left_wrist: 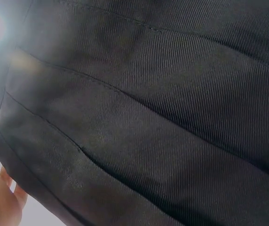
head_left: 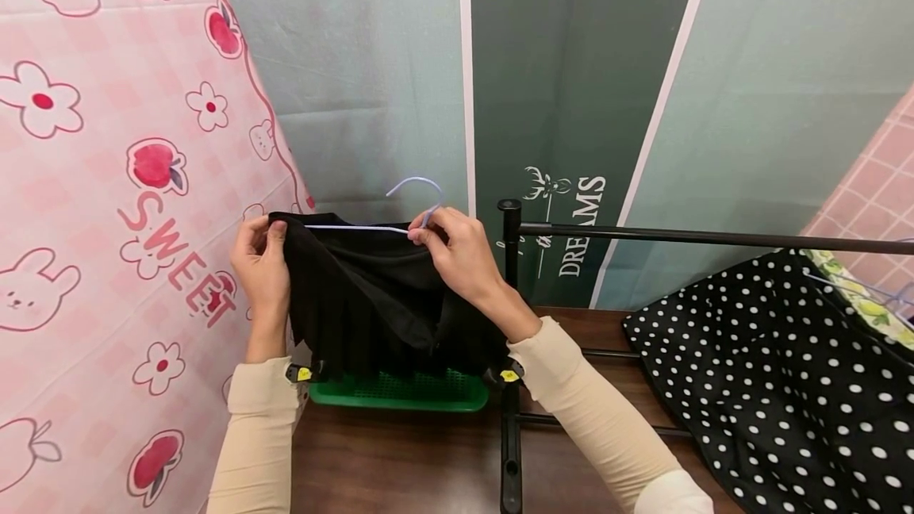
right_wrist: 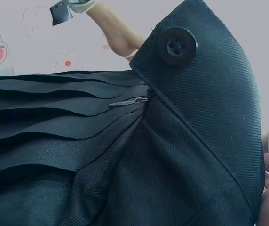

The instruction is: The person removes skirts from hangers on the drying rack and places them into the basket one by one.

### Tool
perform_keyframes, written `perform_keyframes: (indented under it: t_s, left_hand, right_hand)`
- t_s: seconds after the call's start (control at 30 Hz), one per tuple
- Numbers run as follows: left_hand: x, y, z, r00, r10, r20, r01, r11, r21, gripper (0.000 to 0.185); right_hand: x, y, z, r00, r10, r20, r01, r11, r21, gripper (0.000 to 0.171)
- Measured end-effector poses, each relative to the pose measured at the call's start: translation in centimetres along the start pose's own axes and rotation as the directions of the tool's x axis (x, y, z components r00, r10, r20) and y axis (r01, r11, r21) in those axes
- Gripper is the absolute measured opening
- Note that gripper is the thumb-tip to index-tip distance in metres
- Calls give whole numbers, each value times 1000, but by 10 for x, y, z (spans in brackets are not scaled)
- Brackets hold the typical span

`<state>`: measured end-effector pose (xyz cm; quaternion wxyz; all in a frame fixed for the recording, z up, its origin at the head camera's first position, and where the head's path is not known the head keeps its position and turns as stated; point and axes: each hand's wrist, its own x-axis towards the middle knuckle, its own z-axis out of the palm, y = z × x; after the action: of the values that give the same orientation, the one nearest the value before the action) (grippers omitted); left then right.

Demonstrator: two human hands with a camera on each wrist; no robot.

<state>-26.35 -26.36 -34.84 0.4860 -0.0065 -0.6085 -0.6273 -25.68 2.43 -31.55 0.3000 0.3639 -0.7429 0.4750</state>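
Note:
A black pleated skirt (head_left: pixel 371 300) hangs between both hands in front of me. My left hand (head_left: pixel 263 260) pinches the left end of its waistband. My right hand (head_left: pixel 457 248) grips the waistband's right end together with a pale blue wire hanger (head_left: pixel 417 193), whose bar runs along the top of the skirt. The left wrist view is filled with the skirt's black pleats (left_wrist: pixel 144 122). In the right wrist view the waistband's black button (right_wrist: pixel 176 45) and a zip pull (right_wrist: pixel 127 101) show close up.
A black clothes rail (head_left: pixel 707 238) runs to the right from its post (head_left: pixel 508 260); a black polka-dot garment (head_left: pixel 771 371) hangs on it. A green basket (head_left: pixel 403 392) sits below the skirt on a dark wooden surface (head_left: pixel 400 458). A pink patterned curtain (head_left: pixel 107 181) fills the left.

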Motion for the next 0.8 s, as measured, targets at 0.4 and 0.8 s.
perform_keyframes:
  t_s: [0.4,0.8]
  left_hand:
    - [-3,-11,-8,996,-79,-44,79,997,-10,6]
    - [-9,-19,-9,992,-110,-57,110,994,4,18]
  right_hand:
    - [-3,3,2,1000,26,18,-26,1000,6,10]
    - [-5,4,-5,995,103,13,-104,994,33,5]
